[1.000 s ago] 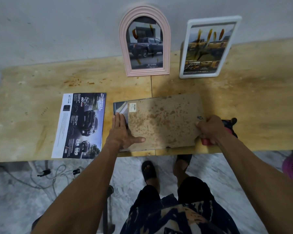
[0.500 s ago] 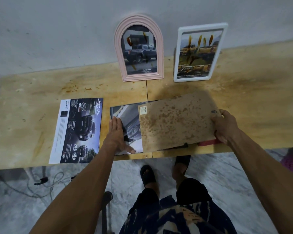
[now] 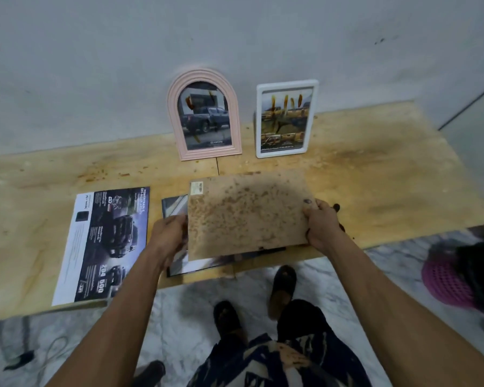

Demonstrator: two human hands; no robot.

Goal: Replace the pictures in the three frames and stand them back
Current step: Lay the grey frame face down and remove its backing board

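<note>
Plywood forms the worktop (image 3: 375,174), which runs well beyond both hands to either side and carries everything under inspection. Ahead of the hands, against the wall, the pink arched frame (image 3: 204,118) and the white frame (image 3: 287,118) stand upright side by side, each with a truck picture showing; these two are judged complete. Just beside the left hand, on its outer side, a printed truck sheet (image 3: 106,244) lies flat near the worktop's front edge. Between the hands is the stained brown backing board (image 3: 246,216), raised off the surface and tilted. The left hand (image 3: 169,238) grips its left edge and the right hand (image 3: 323,227) grips its right edge, both closed on the board. Beneath the board lies the third frame (image 3: 176,213), face down as far as can be told, with a picture visible in it; its near edge overhangs the front of the worktop. The step in hand appears to be fitting this board into the frame. Recommended: lower the board level, align its corners with the frame recess before releasing, and check the picture beneath has not slid. Whether retaining tabs exist cannot be told. The frame should be moved back from the edge before any pressure is applied. A small dark item (image 3: 336,207) just beyond the right hand cannot be identified.
</note>
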